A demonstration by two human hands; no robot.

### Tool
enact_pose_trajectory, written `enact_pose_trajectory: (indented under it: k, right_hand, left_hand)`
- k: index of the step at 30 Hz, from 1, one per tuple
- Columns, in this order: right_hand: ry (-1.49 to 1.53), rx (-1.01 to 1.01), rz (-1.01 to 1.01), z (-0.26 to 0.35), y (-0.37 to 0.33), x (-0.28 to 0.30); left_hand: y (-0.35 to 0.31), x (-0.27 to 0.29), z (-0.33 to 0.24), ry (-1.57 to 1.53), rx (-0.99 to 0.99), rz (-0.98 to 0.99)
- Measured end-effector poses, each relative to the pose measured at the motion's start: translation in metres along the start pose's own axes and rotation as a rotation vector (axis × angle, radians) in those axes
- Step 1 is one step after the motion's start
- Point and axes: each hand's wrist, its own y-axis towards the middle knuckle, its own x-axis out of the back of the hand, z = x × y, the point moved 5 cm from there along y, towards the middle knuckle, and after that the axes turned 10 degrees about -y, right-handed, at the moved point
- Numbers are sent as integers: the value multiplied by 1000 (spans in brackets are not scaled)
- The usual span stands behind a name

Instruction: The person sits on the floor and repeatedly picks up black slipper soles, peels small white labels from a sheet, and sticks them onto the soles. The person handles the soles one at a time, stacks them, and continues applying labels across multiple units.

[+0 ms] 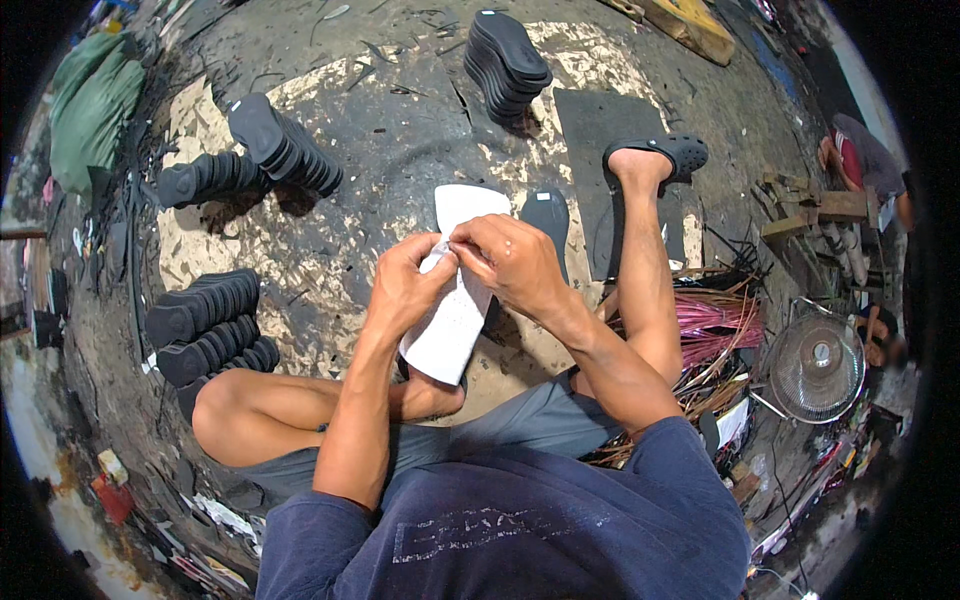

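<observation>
White sole-shaped sheet [452, 320] sits between both hands above the person's lap, its long axis running from a rounded top end near the floor ahead down to a lower end just over the bent left leg. Left hand [403, 285] closes its grip on the sheet's left edge, fingers curled over the upper face and thumb tip pinching at the middle. Right hand [512, 262] pinches the same spot from the other side, its fingertips meeting the left thumb right at the sheet's edge, so both grips are closed on the sheet.

Just behind the sheet a single black sole [547, 222] lies flat on the floor [400, 130], beside a dark mat [596, 130]. Right foot wears a black clog [672, 153] resting on that mat. Stacks of black soles stand about: one stack [507, 62] far ahead, another [285, 145] to the left front, a third [205, 178] beside it, and a double row [205, 325] near the left knee. A small fan [817, 367] sits to the right, next to a bundle of pink and tan strips [715, 330].
</observation>
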Motion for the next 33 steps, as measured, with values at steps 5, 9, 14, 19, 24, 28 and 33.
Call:
enact_pose_trajectory:
  k: [5, 9, 14, 19, 24, 28, 33]
  right_hand:
    - [221, -74, -67, -11, 6, 10]
    - [199, -77, 3, -8, 9, 2]
    - [114, 0, -16, -12, 8, 9]
    - [744, -561, -149, -112, 35, 2]
    - [626, -696, 134, -167, 31, -92]
    - [194, -574, 279, -141, 40, -108]
    - [288, -544, -55, -179, 26, -101]
  left_hand:
    - [6, 6, 12, -183, 268, -8]
    - [9, 2, 12, -249, 228, 47]
    - [8, -4, 17, -277, 257, 63]
    - [-5, -40, 20, -47, 300, 343]
    - [1, -79, 27, 576, -223, 197]
    - [1, -86, 57, 614, -194, 134]
    - [-8, -87, 57, 509, -265, 110]
